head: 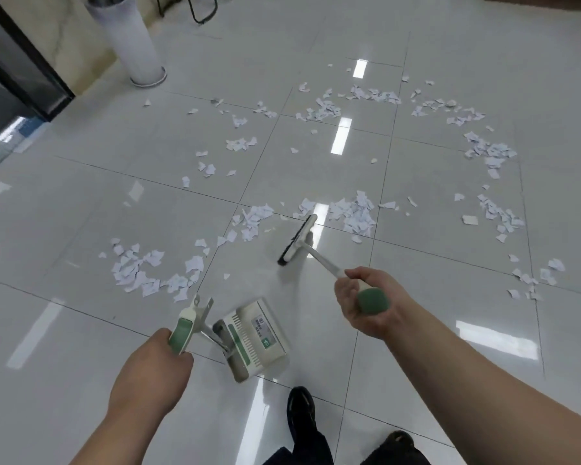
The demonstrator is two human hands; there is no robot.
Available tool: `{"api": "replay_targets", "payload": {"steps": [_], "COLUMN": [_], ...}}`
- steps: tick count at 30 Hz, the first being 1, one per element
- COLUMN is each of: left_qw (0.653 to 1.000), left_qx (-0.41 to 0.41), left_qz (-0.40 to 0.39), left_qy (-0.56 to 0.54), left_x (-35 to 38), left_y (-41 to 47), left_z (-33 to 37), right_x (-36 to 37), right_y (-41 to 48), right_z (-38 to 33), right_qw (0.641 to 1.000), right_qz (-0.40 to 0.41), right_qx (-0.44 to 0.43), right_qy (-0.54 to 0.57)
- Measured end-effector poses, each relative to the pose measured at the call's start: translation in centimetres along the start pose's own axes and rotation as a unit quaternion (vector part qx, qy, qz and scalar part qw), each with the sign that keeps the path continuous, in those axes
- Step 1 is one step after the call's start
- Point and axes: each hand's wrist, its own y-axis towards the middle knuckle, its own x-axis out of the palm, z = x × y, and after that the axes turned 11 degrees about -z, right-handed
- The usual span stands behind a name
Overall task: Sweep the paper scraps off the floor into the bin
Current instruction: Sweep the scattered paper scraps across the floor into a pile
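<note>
Right hand (366, 302) gripping the broom (299, 239) handle's green end, arm extended; left hand (155, 370) wrapped round the dustpan (255, 333) handle, scraps (353, 213) just beyond the bristles.

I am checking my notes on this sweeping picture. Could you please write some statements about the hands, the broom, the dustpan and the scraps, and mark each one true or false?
1. The right hand grips the broom by its handle. True.
2. The left hand holds nothing. False: it grips the handle of the dustpan.
3. Paper scraps lie scattered over the tiled floor. True.
4. The broom's head rests on the dustpan. False: the head is farther out, between two heaps of scraps and apart from the dustpan.
</note>
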Motion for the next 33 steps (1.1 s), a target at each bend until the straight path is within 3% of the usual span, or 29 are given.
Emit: {"api": "replay_targets", "payload": {"steps": [9, 16, 25, 33], "left_qw": [0.996, 0.996, 0.986, 0.962], "left_qx": [-0.002, 0.044, 0.167, 0.247], "left_qz": [0.005, -0.005, -0.025, -0.034], "left_qy": [-0.086, -0.077, 0.01, 0.114], "left_x": [-1.0, -0.3, 1.8, 7.7], "left_y": [0.0, -0.5, 0.2, -1.3], "left_z": [-2.9, -0.1, 13.5, 31.0], "right_x": [-0.5, -1.3, -6.6, -16.1], "right_y": [-1.3, -3.6, -10.9, -18.1], "right_z": [2.2, -1.3, -9.4, -21.3], "right_qw": [0.961, 0.959, 0.965, 0.934], "right_qz": [0.148, 0.176, 0.169, 0.237], "right_qx": [-0.063, -0.09, -0.148, -0.215], "right_qy": [-0.224, -0.202, -0.132, -0.156]}}
